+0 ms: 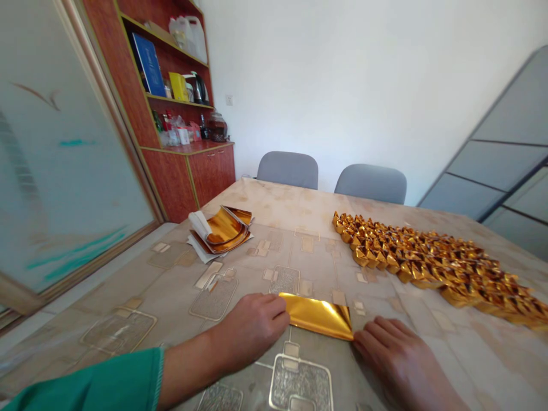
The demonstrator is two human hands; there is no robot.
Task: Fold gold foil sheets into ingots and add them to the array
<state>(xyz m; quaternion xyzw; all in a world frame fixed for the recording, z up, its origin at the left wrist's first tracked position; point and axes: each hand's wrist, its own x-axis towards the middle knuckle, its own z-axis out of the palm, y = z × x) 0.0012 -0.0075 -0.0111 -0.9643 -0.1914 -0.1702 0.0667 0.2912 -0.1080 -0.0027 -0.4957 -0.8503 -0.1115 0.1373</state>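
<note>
A folded strip of shiny gold foil paper lies low over the table in front of me, its long side running left to right. My left hand grips its left end with bent fingers. At the lower right corner of the strip, my right hand pinches the edge, its fingers curled together. Farther left sits a loose stack of gold foil sheets, curled and white on the back. To the right, rows of folded gold foil pieces stand packed side by side.
A patterned cover lies over the table. Two grey chairs stand at its far side against the white wall. A red-brown cabinet with shelves of bottles and boxes is at back left, beside a frosted sliding door.
</note>
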